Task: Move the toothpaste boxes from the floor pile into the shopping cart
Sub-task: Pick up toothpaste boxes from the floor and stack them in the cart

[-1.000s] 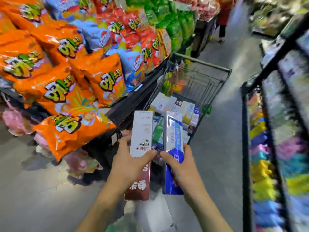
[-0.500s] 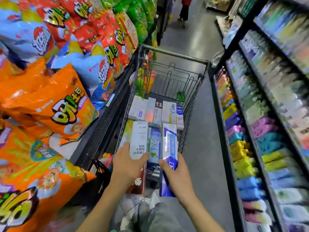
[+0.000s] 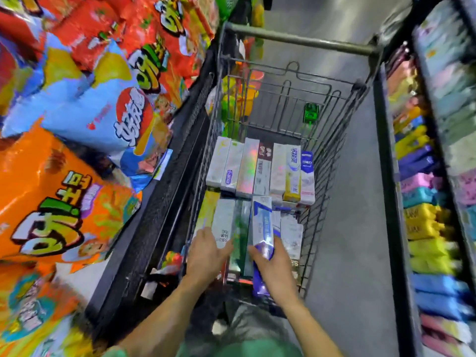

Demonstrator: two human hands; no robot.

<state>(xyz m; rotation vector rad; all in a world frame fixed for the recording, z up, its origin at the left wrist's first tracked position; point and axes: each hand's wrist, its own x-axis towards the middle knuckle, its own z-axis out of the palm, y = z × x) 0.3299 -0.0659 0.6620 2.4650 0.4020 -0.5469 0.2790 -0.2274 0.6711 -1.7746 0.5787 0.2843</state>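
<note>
Store aisle, shopping cart ahead. Left hand grips white box, right hand blue box; long axes point away, over near row.

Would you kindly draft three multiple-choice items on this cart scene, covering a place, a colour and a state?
1. Where does the far row of toothpaste boxes lie?
A. on the floor
B. in the shopping cart
C. on the right shelf

2. What colour is the box in the right hand?
A. blue and white
B. orange
C. green

3. What is the left hand doing?
A. hanging idle
B. gripping the cart's handle
C. holding a white box

Key: 1 B, the row lies flat inside the wire basket; 2 A, the box shows blue and white print; 3 C, its thumb and fingers lie round the box's lower end.
</note>
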